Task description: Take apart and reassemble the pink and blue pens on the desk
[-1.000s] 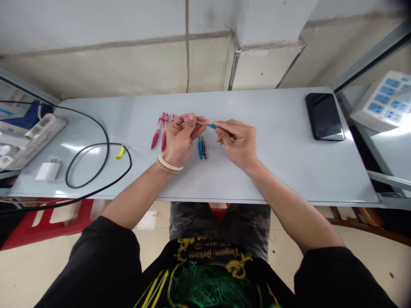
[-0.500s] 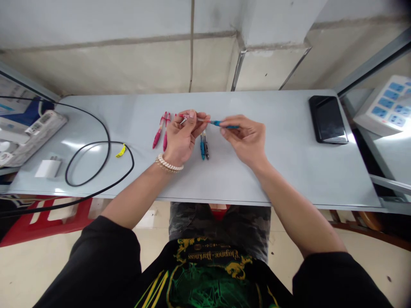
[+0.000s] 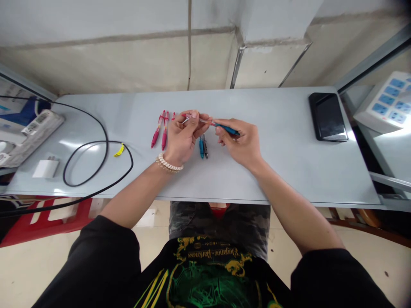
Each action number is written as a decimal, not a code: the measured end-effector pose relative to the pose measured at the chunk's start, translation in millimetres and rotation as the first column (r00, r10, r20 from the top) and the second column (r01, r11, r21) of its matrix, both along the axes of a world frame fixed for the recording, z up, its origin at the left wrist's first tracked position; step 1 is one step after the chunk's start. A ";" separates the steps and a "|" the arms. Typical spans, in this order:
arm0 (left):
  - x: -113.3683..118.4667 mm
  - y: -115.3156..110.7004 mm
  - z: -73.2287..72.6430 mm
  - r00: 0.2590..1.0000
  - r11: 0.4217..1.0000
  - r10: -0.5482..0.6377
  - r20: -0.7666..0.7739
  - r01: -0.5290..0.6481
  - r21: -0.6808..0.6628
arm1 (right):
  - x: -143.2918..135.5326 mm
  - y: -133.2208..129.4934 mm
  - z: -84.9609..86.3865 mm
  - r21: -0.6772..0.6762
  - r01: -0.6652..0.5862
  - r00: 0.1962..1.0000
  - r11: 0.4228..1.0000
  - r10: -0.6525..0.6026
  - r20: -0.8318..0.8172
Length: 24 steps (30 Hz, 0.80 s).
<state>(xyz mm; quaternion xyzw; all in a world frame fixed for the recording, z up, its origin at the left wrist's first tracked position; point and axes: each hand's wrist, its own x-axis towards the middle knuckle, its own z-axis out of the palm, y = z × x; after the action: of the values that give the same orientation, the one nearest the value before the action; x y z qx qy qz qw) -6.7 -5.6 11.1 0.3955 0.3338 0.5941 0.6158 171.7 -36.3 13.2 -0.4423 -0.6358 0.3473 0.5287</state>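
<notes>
My left hand [image 3: 183, 137], closed in a pinch, holds a clear pen barrel with a red end [image 3: 184, 115]. A thin reddish refill [image 3: 210, 123] runs from it towards the right. My right hand [image 3: 242, 141] is closed round a blue pen grip [image 3: 229, 129], whose left end meets the refill; whether they are joined I cannot tell. Beneath the hands lie a blue pen [image 3: 201, 149] and a black pen [image 3: 205, 147], their upper ends partly hidden. Pink pens [image 3: 155, 137] rest left of my left hand, one mostly covered by it.
On the grey table [image 3: 289, 171], a black device with a dark screen [image 3: 329, 115] lies at the right. A black cable [image 3: 105, 128] loops across the left, near a white charger [image 3: 46, 167]. A box [image 3: 35, 132] stands at the left end. The wall borders the back.
My right hand has shifted a little left, closer to my left hand. The blue grip has tilted, and its end sits nearer the left fingers.
</notes>
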 end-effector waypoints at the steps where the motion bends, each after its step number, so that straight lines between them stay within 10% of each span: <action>1: -1.8 2.3 0.0 1.000 1.000 0.018 0.004 -0.018 -0.012 | 1.3 0.1 0.6 0.042 0.003 0.999 0.999 -0.005 0.043; 14: -16.0 19.4 8.2 0.982 0.978 0.076 0.174 -0.040 -0.204 | 9.4 -2.3 15.6 0.072 0.001 0.988 0.997 0.010 -0.154; 24: -6.4 6.3 2.0 0.999 0.999 0.023 0.031 -0.025 0.044 | 5.1 -1.6 -1.7 0.383 0.048 0.965 0.923 -0.141 0.220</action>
<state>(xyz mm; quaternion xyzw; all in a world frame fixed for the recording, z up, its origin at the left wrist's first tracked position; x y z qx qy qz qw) -13.1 0.7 13.1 0.3961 0.3159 0.6146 0.6047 176.8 -37.9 11.5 -0.4029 -0.7281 0.1366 0.5375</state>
